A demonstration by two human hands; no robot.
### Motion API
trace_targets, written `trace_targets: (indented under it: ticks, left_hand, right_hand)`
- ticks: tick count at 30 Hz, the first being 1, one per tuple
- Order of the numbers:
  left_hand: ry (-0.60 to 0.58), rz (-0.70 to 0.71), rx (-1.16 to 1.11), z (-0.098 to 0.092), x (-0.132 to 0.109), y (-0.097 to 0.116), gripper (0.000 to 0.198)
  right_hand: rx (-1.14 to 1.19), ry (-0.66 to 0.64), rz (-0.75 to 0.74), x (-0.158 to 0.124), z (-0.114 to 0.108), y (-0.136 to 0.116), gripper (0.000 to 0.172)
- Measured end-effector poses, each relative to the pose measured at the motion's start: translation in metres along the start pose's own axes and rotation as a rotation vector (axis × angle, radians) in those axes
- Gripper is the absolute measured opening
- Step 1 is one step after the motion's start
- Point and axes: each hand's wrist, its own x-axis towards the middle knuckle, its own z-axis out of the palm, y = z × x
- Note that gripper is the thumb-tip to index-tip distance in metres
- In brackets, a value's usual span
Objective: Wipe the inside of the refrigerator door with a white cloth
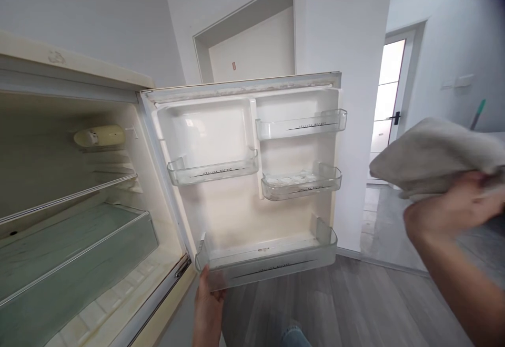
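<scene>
The left hand (208, 305) is reaching up from below and gripping the bottom corner of the wide clear plastic bottom door bin (268, 263), fingers closed on its lower left edge. That bin is sitting at the foot of the open white refrigerator door (236, 200), which is swinging out to the right of the cream-coloured refrigerator cabinet (79, 179). The right hand (453, 207) is hovering well apart at the right edge of the view, clamped on a folded grey cloth (434, 152) that is bunching above the knuckles. The cloth is hanging clear of the door, level with the small clear middle door shelf (302, 181). Two more clear plastic shelves are sitting higher on the door. Grey wood-look flooring (355, 305) is showing beneath both hands.
</scene>
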Motion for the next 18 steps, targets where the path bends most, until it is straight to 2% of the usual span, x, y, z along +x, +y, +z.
trace_targets:
  ticks: [2,4,6,8,11,18]
  left_hand:
    - [0.011,0.007,0.009,0.000,0.000,0.001,0.042]
    - [0.014,0.014,0.015,0.000,0.002,0.000,0.043]
    - [0.018,0.013,0.024,-0.001,0.005,0.000,0.046]
    - [-0.002,0.019,0.028,-0.003,0.007,-0.002,0.050]
    - [-0.016,0.030,0.025,-0.006,0.010,-0.003,0.052]
    - [0.005,0.021,0.042,-0.007,0.014,-0.004,0.049]
  right_hand:
    - [-0.011,-0.120,-0.051,-0.014,0.003,0.019,0.049]
    - [-0.104,-0.252,0.013,-0.031,0.008,0.032,0.045]
    - [-0.149,-0.382,0.085,-0.052,0.012,0.036,0.043]
    - [-0.133,-0.459,0.120,-0.074,0.015,0.032,0.043]
    - [-0.090,-0.501,0.102,-0.103,0.018,0.019,0.046]
    - [-0.054,-0.518,-0.084,-0.151,0.021,-0.006,0.055]
